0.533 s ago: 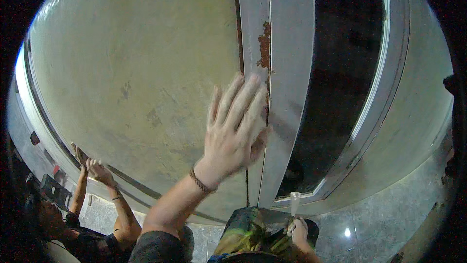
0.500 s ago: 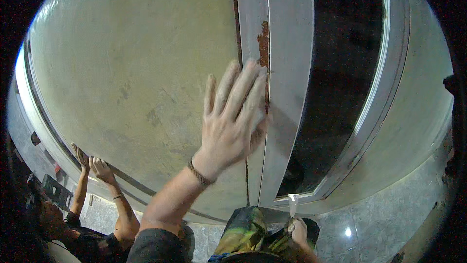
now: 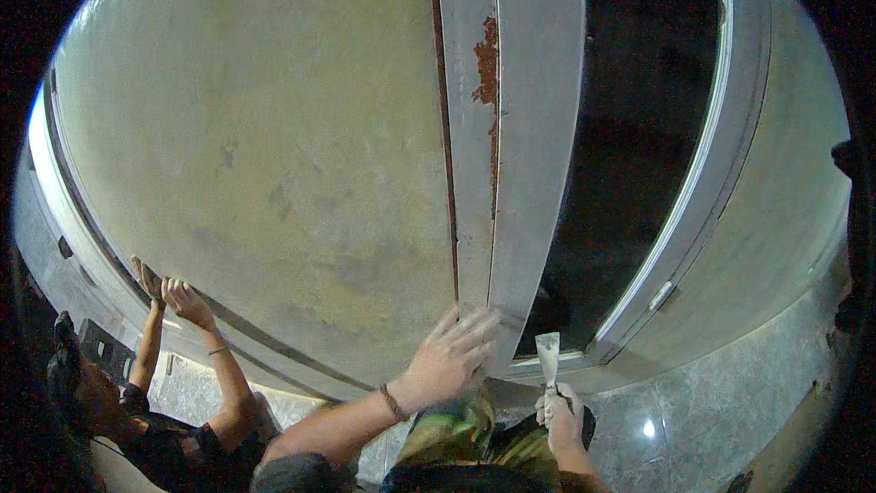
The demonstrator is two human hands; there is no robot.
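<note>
My left hand (image 3: 447, 361) is low over the bottom part of the grey frame (image 3: 538, 155), its fingers stretched out and slightly blurred, with nothing in them. Whether the fingertips touch the frame I cannot tell. In my right hand (image 3: 562, 413), whitened on the fingers, is a putty knife (image 3: 548, 352) with its pale blade pointing up. A rough brown patch (image 3: 486, 69) of bare or flaked surface runs along the frame's narrow seam, well above my left hand.
A yellowish-green wall (image 3: 301, 128) with darker smudges spreads left of the frame. Dark glass (image 3: 639, 128) fills the opening at the right. At the lower left a co-worker (image 3: 173, 420) holds both hands against another edge. Grey floor tiles (image 3: 675, 411) lie below.
My left hand has moved down the frame, away from the brown patch, which now shows fully. My right hand has come up a little with the putty knife, whose blade now faces me more broadly.
</note>
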